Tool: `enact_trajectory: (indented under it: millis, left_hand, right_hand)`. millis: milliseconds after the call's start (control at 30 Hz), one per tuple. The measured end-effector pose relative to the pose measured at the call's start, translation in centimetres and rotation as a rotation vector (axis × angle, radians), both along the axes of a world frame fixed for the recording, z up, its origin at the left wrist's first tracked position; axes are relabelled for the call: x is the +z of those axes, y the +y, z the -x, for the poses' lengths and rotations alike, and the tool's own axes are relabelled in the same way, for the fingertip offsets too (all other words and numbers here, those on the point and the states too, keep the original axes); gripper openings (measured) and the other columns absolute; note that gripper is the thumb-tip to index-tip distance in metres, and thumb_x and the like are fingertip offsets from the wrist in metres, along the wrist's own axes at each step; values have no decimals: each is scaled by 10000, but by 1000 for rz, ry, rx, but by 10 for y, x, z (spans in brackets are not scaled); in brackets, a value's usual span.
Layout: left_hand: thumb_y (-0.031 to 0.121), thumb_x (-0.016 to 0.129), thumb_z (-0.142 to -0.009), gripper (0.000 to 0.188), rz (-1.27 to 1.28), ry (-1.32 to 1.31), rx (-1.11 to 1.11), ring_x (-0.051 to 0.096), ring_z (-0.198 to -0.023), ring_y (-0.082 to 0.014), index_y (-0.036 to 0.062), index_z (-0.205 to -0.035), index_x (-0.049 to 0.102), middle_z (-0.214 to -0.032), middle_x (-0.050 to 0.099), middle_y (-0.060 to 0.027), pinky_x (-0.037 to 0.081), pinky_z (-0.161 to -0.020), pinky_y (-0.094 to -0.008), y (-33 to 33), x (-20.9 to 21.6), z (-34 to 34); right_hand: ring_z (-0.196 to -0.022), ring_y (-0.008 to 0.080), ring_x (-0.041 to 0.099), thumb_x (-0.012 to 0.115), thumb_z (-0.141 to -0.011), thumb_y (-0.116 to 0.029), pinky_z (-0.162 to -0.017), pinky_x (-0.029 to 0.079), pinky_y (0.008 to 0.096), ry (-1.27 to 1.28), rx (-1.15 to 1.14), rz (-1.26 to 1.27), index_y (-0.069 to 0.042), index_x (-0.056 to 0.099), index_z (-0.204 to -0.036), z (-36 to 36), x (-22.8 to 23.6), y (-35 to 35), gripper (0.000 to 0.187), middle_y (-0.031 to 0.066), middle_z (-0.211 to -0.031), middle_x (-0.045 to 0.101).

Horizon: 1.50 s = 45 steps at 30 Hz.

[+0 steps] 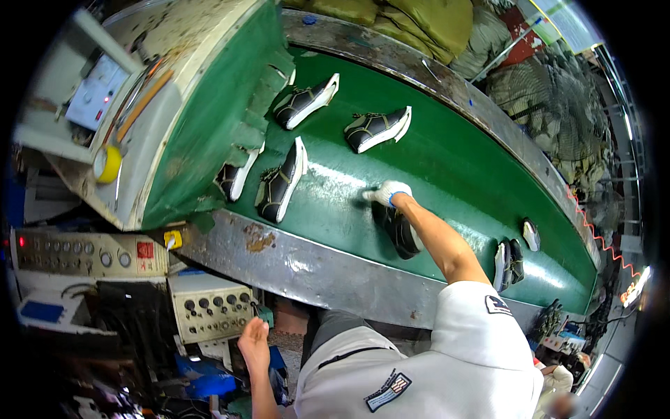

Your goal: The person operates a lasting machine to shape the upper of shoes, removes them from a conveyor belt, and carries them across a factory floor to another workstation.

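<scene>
My right hand point(388, 193), in a white glove with a blue cuff, is over the green conveyor belt point(447, 167). Its fingers close at the upper end of a dark shoe point(401, 234), which is slightly blurred and partly covered by my forearm. To its left on the belt is a black shoe with a white sole point(283, 183); farther back are a second shoe point(307, 101) and a third point(378, 129). My bare left hand point(255, 339) is held low beside a control box point(213, 305), fingers loosely stretched, with nothing visible in it.
A green-sided machine housing point(209, 119) with a flap curtain stands over the belt's left end; a shoe point(237, 173) sits at the flaps. Metal edging point(314, 272) borders the belt. More shoes point(509, 264) lie to the right. Yellow tape point(107, 164) rests on the housing. Sacks point(433, 28) are piled behind.
</scene>
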<state>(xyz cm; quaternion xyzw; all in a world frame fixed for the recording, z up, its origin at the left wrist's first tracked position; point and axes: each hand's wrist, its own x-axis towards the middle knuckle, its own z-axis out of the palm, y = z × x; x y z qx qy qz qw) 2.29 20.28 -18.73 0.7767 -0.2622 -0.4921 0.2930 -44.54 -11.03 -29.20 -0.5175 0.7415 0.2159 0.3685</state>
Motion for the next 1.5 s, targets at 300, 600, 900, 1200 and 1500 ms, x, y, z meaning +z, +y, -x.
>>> enact_trajectory:
  millis: [300, 600, 900, 1200, 1500]
  left_hand:
    - [119, 748, -952, 332, -180, -39, -134, 713, -1004, -187, -69, -1220, 691, -1099, 754, -161, 559, -889, -316, -27, -8, 30]
    - [154, 755, -958, 499, -46, 27, -218, 680, -1132, -205, -63, -1377, 593, -1245, 712, -184, 530, -986, -340, -84, -25, 41]
    - [252, 717, -966, 422, 599, 19, -312, 645, -997, -203, -65, -1233, 635, -1100, 714, -116, 509, -896, -355, -215, 98, 100]
    - [325, 440, -1083, 470, 607, 38, 12, 593, -1028, -212, -71, -1293, 582, -1157, 671, -147, 457, -940, -360, -154, 114, 28]
    - [213, 416, -1033, 395, 538, -352, 90, 635, -949, -279, -76, -1210, 620, -1058, 690, -191, 483, -890, -416, -144, 112, -1]
  right_hand:
    - [-856, 296, 707, 916, -697, -326, -812, 584, 401, -364, -1494, 728, 62, 701, -1160, 22, -129, -161, 641, 145, -1050, 746]
    - [-1220, 352, 553, 883, -629, -255, -1085, 435, 434, -468, -867, 1099, 12, 510, -1406, -60, -50, -30, 902, 216, -1271, 590]
    - [-1193, 427, 528, 929, -574, -197, -1029, 478, 463, -588, -49, 1220, 25, 479, -1442, -190, 100, 137, 1002, 246, -1290, 505]
    - [-1164, 418, 567, 933, -580, -211, -973, 526, 455, -722, 44, 1084, -5, 496, -1440, -260, 153, 171, 987, 245, -1265, 533]
    - [-1163, 428, 564, 921, -565, -177, -949, 534, 472, -772, 97, 985, -12, 521, -1415, -294, 142, 179, 954, 252, -1265, 544]
